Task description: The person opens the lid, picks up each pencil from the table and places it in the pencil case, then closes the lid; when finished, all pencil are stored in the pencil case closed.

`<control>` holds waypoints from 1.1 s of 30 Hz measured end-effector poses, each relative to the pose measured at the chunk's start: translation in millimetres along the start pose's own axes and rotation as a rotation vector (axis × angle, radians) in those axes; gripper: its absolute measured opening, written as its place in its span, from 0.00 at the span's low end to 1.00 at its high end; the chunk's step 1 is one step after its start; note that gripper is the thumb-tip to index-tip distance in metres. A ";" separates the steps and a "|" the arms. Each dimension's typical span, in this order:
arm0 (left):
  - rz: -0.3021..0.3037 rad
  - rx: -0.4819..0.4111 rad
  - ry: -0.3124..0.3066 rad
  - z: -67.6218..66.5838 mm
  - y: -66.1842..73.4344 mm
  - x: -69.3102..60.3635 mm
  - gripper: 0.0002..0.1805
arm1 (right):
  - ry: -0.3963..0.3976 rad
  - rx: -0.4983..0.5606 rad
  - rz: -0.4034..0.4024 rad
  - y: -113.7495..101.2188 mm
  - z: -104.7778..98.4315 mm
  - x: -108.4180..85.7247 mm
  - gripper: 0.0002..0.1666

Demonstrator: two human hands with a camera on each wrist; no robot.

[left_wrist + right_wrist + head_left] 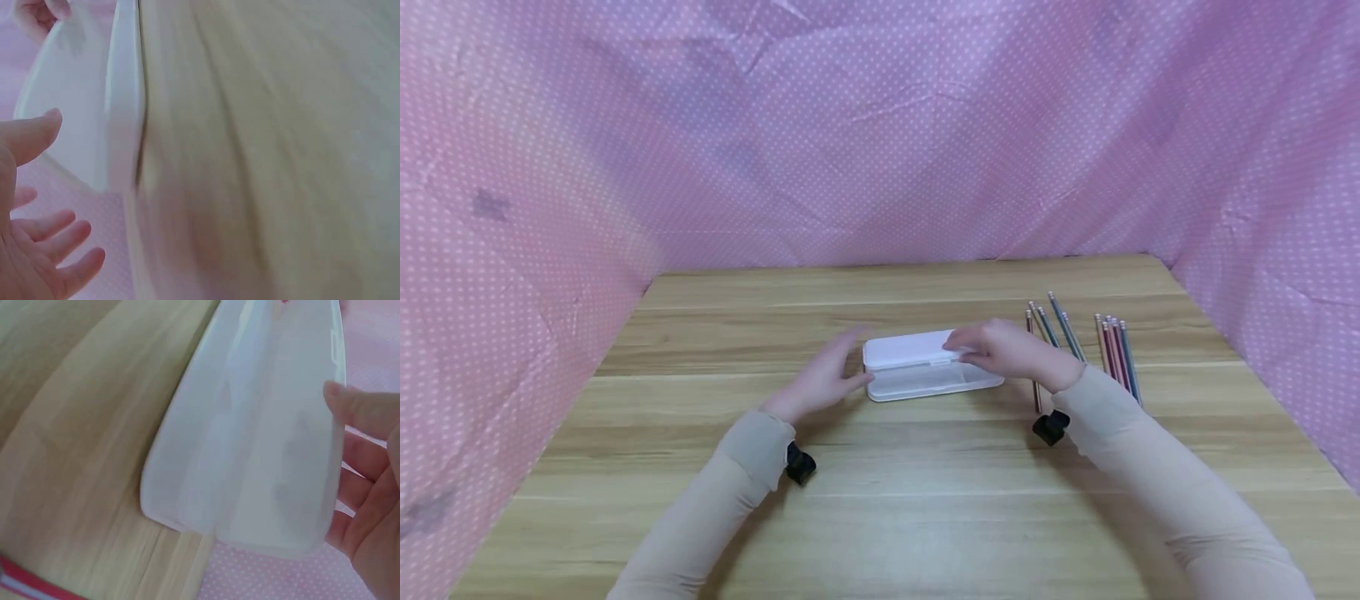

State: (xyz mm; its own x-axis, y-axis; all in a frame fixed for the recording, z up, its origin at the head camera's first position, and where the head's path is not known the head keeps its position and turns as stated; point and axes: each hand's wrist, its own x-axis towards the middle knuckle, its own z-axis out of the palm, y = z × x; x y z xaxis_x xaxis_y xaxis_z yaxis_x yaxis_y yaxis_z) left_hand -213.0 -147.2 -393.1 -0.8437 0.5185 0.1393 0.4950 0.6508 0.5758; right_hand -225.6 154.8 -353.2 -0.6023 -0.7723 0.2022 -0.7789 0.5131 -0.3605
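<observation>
A translucent white case (925, 383) stands unfolded on the table, its lid (906, 350) raised at the back; its tray holds nothing visible. My right hand (1003, 348) grips the lid's edge toward the right end. In the right wrist view that hand (375, 481) has its thumb on the inner face of the lid (287, 469) and its fingers behind. My left hand (820, 379) is at the case's left end, fingers spread. The left wrist view shows this hand (31, 250) holding nothing, its thumb in front of the lid (75, 112); whether it touches is unclear.
Several pencils lie right of the case in two loose groups, one (1063, 325) partly behind my right wrist and one (1116, 354) farther right. Pink dotted cloth (880, 167) hangs behind and beside the wooden table (880, 500).
</observation>
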 end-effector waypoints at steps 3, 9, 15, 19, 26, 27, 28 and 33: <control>-0.038 0.003 0.000 -0.5 -3.5 -0.3 0.43 | 0.025 -0.005 0.007 -0.5 -0.9 3.3 0.14; -0.079 0.003 -0.015 4.9 -2.2 2.5 0.49 | 0.047 -0.013 0.041 0.0 -1.7 6.2 0.14; -0.184 -0.002 -0.017 7.5 -1.4 2.4 0.59 | 0.054 0.022 0.072 1.7 -2.0 8.5 0.15; -0.212 -0.003 -0.013 10.5 -3.8 1.6 0.60 | 0.074 0.023 0.148 3.4 -2.8 11.6 0.14; -0.229 -0.020 -0.004 13.9 -3.3 0.0 0.60 | 0.192 0.086 0.415 7.0 -5.8 15.9 0.15; -0.231 -0.023 -0.005 14.2 -2.9 -0.4 0.60 | 0.220 0.095 0.435 7.9 -6.1 16.2 0.15; -0.233 -0.025 -0.007 14.5 -2.5 -0.7 0.60 | 0.245 0.098 0.452 9.0 -6.1 16.6 0.15; -0.212 -0.034 -0.004 16.0 -0.4 -1.7 0.60 | 0.342 0.092 0.518 13.9 -5.9 20.3 0.18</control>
State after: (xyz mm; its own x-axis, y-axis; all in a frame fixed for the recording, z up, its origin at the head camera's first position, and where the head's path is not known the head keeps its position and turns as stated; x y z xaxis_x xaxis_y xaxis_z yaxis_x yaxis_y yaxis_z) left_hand -208.4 -139.4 -406.5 -0.9273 0.3742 0.0095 0.2994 0.7262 0.6189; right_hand -249.7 148.4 -348.7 -0.9314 -0.2601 0.2545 -0.3615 0.7424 -0.5641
